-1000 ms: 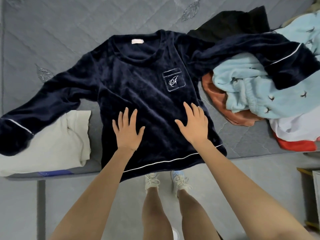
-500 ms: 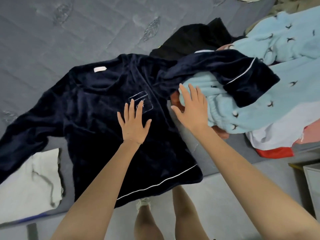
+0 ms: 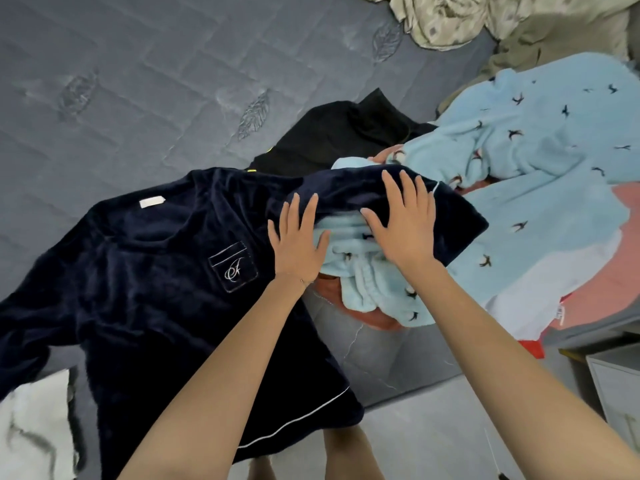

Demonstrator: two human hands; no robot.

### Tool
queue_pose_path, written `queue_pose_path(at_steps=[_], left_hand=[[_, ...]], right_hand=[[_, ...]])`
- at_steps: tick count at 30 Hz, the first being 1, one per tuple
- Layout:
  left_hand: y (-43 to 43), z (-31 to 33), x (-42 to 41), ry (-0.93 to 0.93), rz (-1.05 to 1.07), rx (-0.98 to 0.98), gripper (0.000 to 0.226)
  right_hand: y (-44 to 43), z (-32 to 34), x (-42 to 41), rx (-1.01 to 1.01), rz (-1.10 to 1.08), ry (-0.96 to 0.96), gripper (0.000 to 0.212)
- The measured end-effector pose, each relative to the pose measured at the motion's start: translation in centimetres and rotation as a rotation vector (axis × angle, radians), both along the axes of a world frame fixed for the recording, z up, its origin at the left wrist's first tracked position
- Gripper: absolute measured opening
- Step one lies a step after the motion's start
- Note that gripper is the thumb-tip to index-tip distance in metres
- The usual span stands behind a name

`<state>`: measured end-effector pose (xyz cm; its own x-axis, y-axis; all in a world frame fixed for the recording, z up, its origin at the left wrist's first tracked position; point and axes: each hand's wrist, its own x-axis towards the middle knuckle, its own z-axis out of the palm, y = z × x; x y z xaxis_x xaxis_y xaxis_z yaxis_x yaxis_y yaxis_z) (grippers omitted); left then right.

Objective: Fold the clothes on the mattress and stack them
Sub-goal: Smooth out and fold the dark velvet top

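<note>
Along the bottom of the frame ran a pale grey floor [image 3: 415, 445], with the corner of a white cabinet [image 3: 616, 386] at lower right. Above it lay the grey quilted mattress [image 3: 138, 81], its near edge crossing the lower part of the frame, with a white folded cloth [image 3: 31, 427] at lower left.

The navy velour top [image 3: 156, 306] lay front up on the mattress at centre left. Its hem hung over the near edge and its collar label [image 3: 151, 203] was farther up, so its long axis ran from lower centre to upper left. One sleeve [image 3: 457, 223] stretched right, draped over a light blue bird-print fleece [image 3: 536, 168].

The left hand [image 3: 298, 240] and right hand [image 3: 403, 223] both rested flat on that sleeve, fingers spread, pinching nothing. Half a second earlier the left had lain beside the chest pocket [image 3: 233, 266] and the right at the fleece's edge. Both had since moved onto the sleeve.

Beyond lay a black garment [image 3: 339, 133], and crumpled beige fabric [image 3: 467, 19] at upper right.
</note>
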<state>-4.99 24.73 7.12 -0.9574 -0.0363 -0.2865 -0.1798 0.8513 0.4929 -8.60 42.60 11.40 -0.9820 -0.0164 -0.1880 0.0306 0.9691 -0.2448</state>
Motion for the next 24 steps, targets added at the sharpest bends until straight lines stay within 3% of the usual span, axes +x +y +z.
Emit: queue_pose_path(at_steps=[6, 11, 14, 17, 21, 24], left_hand=[[4.3, 0.1, -1.6, 0.080, -0.241, 0.132, 0.056], [6.5, -0.3, -2.3, -0.023, -0.332, 0.075, 0.056], [6.3, 0.2, -2.2, -0.025, -0.284, 0.160, 0.056], [5.2, 1.5, -1.3, 0.086, -0.172, 0.352, 0.054], [2.6, 3.5, 0.7, 0.205, -0.065, 0.527, 0.038], [-0.4, 4.1, 2.1, 0.029, 0.020, 0.738, 0.047]], right_hand=[[4.7, -0.8, -0.8, 0.019, -0.247, -0.054, 0.068], [6.1, -0.6, -1.4, 0.016, -0.360, -0.053, 0.066], [5.3, 0.6, -1.7, -0.101, -0.387, 0.026, 0.050], [3.0, 1.7, -1.5, -0.284, -0.437, -0.005, 0.047], [-2.3, 2.3, -0.7, -0.483, -0.457, -0.041, 0.041], [-6.8, 2.1, 0.0, -0.638, -0.482, -0.087, 0.039]])
